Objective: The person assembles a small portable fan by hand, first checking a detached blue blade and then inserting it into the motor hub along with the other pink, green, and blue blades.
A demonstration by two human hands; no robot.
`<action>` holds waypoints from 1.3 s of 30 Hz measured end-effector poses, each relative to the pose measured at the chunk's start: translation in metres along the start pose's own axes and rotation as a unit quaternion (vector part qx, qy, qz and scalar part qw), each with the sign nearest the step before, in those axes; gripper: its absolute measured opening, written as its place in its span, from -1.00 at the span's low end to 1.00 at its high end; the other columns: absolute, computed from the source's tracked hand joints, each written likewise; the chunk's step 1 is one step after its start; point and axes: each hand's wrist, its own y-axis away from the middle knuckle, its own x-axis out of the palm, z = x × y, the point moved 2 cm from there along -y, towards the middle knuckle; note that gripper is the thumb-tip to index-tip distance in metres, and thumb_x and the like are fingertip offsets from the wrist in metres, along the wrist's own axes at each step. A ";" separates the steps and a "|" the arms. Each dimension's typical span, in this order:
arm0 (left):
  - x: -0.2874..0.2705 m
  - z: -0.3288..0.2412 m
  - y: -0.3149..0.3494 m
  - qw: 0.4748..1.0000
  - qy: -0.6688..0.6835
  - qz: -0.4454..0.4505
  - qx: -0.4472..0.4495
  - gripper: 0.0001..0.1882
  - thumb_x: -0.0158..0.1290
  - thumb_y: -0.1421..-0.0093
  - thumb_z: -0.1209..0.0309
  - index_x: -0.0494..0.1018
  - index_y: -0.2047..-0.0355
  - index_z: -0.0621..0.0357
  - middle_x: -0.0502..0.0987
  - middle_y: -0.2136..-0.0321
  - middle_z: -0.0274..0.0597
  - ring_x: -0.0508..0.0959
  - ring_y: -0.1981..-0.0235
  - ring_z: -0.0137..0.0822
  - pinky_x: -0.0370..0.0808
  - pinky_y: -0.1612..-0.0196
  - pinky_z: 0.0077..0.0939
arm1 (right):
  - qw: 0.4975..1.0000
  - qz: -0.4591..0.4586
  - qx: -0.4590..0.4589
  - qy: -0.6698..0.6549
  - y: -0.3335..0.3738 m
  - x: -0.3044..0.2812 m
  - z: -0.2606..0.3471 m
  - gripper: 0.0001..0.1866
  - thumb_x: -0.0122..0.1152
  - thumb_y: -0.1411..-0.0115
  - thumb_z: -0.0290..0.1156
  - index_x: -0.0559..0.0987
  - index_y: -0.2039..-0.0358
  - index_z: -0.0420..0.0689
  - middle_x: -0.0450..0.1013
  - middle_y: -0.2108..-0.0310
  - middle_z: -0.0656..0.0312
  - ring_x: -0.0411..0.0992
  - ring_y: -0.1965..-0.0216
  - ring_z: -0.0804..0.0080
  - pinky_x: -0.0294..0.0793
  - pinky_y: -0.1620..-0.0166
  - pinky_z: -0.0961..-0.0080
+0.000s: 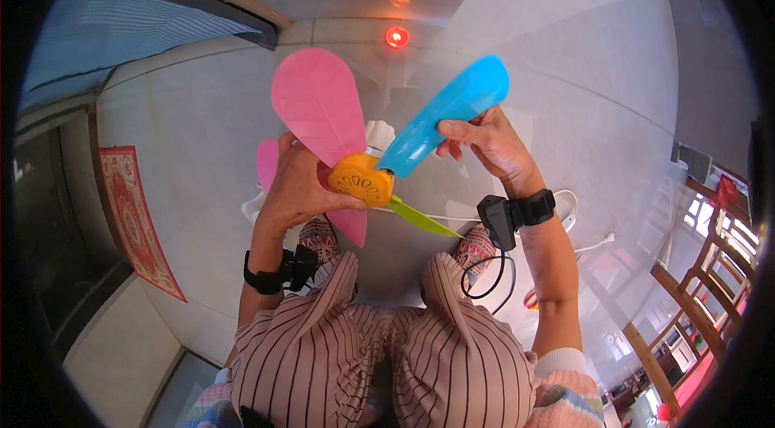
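Observation:
In front of me is a plastic flower-like fan with a round orange hub (355, 184). Large pink blades (319, 101) stand out from its upper and left side, and a thin green blade (424, 220) points to the lower right. My left hand (292, 190) is closed around the hub, its thumb along the lower edge and its fingers behind the pink blades. With thumb and fingers, my right hand (492, 145) pinches a curved blue blade (460, 93). The blue blade's lower end meets the hub's right side; I cannot tell whether it is fastened there.
A white ribbed piece (379, 136) shows behind the hub. A red patterned mat (139, 218) lies at the left by a doorway. Beyond the blades glows a red light (396, 38). White cable with a plug (604, 239) trails at the right, near wooden chairs (686, 307).

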 end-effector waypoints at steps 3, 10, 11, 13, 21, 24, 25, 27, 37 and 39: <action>0.000 0.000 0.001 1.000 0.018 -0.017 0.000 -0.15 0.40 0.51 0.09 0.39 0.12 0.09 0.46 0.19 -0.18 0.34 0.04 -0.14 0.04 -0.11 -0.25 | 1.000 0.004 -0.001 0.009 0.001 0.004 0.005 -0.78 0.28 -0.03 -0.39 0.49 0.32 -0.18 0.51 0.46 0.17 0.49 0.54 0.49 0.40 0.56 0.69; 0.004 0.006 -0.001 0.998 0.055 0.001 -0.011 -0.16 0.39 0.50 0.05 0.40 0.14 0.08 0.46 0.17 -0.17 0.32 0.02 -0.12 0.03 -0.13 -0.24 | 0.998 0.026 0.003 0.055 0.000 0.007 0.014 -0.62 0.28 -0.03 -0.40 0.40 0.16 -0.19 0.50 0.38 0.14 0.47 0.53 0.50 0.44 0.50 0.66; 0.005 0.009 -0.002 0.995 0.100 -0.008 -0.011 -0.17 0.39 0.50 0.04 0.40 0.14 0.07 0.46 0.17 -0.16 0.32 0.01 -0.11 0.03 -0.13 -0.22 | 0.997 0.038 0.001 0.060 0.000 0.007 0.013 -0.62 0.27 -0.03 -0.41 0.40 0.14 -0.20 0.50 0.38 0.13 0.47 0.53 0.50 0.46 0.48 0.64; 0.003 0.010 -0.002 0.997 0.077 -0.004 -0.013 -0.17 0.38 0.49 0.03 0.40 0.14 0.07 0.46 0.17 -0.16 0.32 0.01 -0.11 0.03 -0.13 -0.21 | 0.998 0.031 -0.006 0.053 -0.001 0.010 0.014 -0.62 0.27 -0.03 -0.41 0.41 0.14 -0.20 0.50 0.38 0.13 0.47 0.53 0.50 0.47 0.46 0.62; 0.002 0.008 -0.002 1.000 0.012 -0.009 -0.011 -0.14 0.37 0.51 -0.06 0.41 0.15 0.05 0.45 0.16 -0.18 0.29 0.00 -0.12 0.03 -0.13 -0.20 | 0.998 -0.006 -0.039 0.049 0.000 0.017 0.017 -0.64 0.28 -0.03 -0.38 0.44 0.17 -0.24 0.50 0.38 0.11 0.47 0.54 0.49 0.51 0.41 0.59; 0.004 0.008 -0.002 0.999 0.030 -0.026 -0.036 -0.14 0.37 0.52 -0.05 0.41 0.15 0.06 0.43 0.17 -0.18 0.27 0.02 -0.12 0.05 -0.12 -0.20 | 0.998 0.009 -0.032 0.051 0.001 0.021 0.015 -0.61 0.28 -0.03 -0.38 0.42 0.16 -0.25 0.50 0.38 0.11 0.47 0.53 0.49 0.50 0.42 0.60; 0.004 0.007 -0.003 0.999 0.030 -0.020 -0.041 -0.15 0.38 0.52 -0.02 0.41 0.15 0.07 0.43 0.18 -0.18 0.27 0.02 -0.13 0.06 -0.10 -0.20 | 0.998 0.011 -0.034 0.046 0.001 0.025 0.009 -0.67 0.29 -0.01 -0.41 0.46 0.22 -0.23 0.51 0.40 0.14 0.47 0.54 0.51 0.49 0.43 0.61; 0.003 0.007 -0.005 0.999 0.026 -0.011 -0.044 -0.15 0.39 0.52 0.00 0.41 0.15 0.07 0.43 0.18 -0.18 0.26 0.02 -0.13 0.07 -0.09 -0.19 | 0.998 0.012 -0.039 0.038 0.000 0.029 0.005 -0.73 0.30 0.01 -0.43 0.50 0.28 -0.21 0.51 0.42 0.18 0.46 0.54 0.52 0.48 0.43 0.61; 0.001 0.008 -0.008 0.999 0.017 -0.001 -0.043 -0.22 0.37 0.47 0.02 0.43 0.17 0.06 0.45 0.21 -0.19 0.30 0.03 -0.11 0.08 -0.07 -0.21 | 0.997 0.042 -0.041 0.054 -0.009 0.027 0.004 -0.70 0.29 0.01 -0.43 0.49 0.24 -0.21 0.50 0.42 0.21 0.43 0.54 0.56 0.44 0.47 0.66; 0.002 0.009 -0.010 0.999 0.027 0.005 -0.033 -0.22 0.37 0.46 0.02 0.42 0.17 0.06 0.44 0.21 -0.18 0.30 0.02 -0.12 0.08 -0.07 -0.21 | 0.998 0.041 -0.025 0.040 -0.010 0.023 0.002 -0.75 0.29 0.01 -0.46 0.51 0.29 -0.20 0.51 0.44 0.22 0.42 0.54 0.57 0.44 0.45 0.66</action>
